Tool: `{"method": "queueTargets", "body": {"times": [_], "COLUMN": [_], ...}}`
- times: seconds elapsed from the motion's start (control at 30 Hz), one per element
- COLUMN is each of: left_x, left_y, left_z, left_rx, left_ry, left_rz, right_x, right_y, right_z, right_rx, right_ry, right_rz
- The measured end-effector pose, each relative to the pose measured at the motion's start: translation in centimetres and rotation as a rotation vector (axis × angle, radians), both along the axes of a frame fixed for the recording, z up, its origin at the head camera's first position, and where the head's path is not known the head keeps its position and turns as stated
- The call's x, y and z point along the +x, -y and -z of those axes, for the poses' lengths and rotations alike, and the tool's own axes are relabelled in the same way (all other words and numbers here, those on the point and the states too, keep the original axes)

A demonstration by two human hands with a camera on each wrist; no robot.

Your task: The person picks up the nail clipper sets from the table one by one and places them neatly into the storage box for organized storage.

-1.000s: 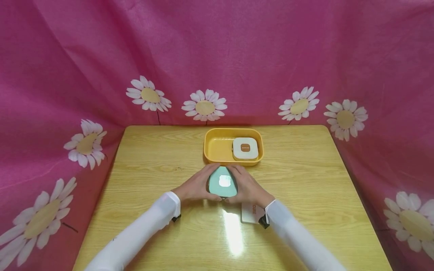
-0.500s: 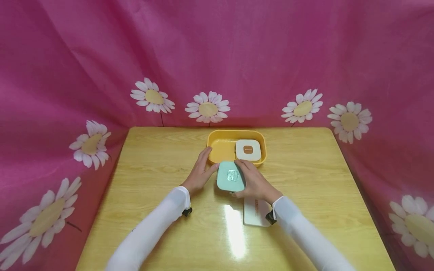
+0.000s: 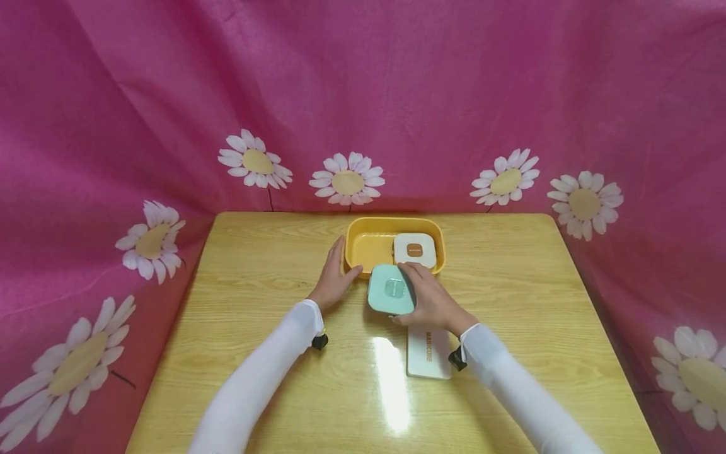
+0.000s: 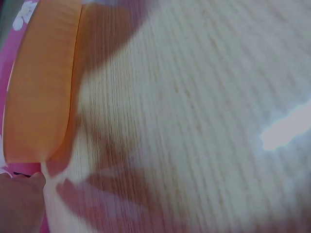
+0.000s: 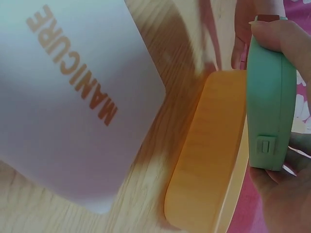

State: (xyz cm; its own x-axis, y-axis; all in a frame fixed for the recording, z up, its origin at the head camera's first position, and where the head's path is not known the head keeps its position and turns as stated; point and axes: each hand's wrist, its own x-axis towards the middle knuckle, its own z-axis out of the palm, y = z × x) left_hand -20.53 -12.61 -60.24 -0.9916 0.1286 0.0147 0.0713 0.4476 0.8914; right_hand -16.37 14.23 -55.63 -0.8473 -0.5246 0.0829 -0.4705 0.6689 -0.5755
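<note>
My right hand (image 3: 432,302) grips a mint-green rounded square case (image 3: 387,296) by its right side, thumb at the near edge and fingers at the far edge. In the right wrist view the case (image 5: 267,107) shows a small latch on its side and stands edge-on above the table. Just beyond it is a yellow plastic bin (image 3: 363,277). My left hand (image 3: 329,280) lies at the bin's front left corner, fingers straight along its left side and thumb at its front. A white rounded case (image 3: 405,255) with a brown square label sits in the bin's right half.
A flat white box (image 3: 429,359) lettered MANICURE lies on the wooden table (image 3: 272,265), just below my right hand. Pink cloth (image 3: 420,94) printed with daisies hangs behind the table and at both sides.
My left hand has let go of the mint-green case and moved to the bin's left corner. My right hand alone now holds the case, shifted slightly right and closer to the bin.
</note>
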Motion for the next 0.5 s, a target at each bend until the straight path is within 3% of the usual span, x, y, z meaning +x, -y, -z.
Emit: {"method": "queueTargets", "body": {"times": [0.1,0.33,0.5], "left_x": [-0.4,-1.3,-1.8], "left_y": [-0.1,-0.7,-1.2], "left_z": [0.2,0.2,0.1], "left_rx": [0.039,0.297,0.399], "left_ry": [0.028,0.154,0.203], "left_rz": [-0.009,0.001,-0.025], "right_x": [-0.3,-1.3,-2.0], "right_y": [-0.1,-0.3,-0.4], "right_z": [-0.1,-0.3,-0.5], "right_rx": [0.006,0.010,-0.007], "right_ry": [0.007,0.007,0.027], "right_rz": [0.005,0.016,0.021]}}
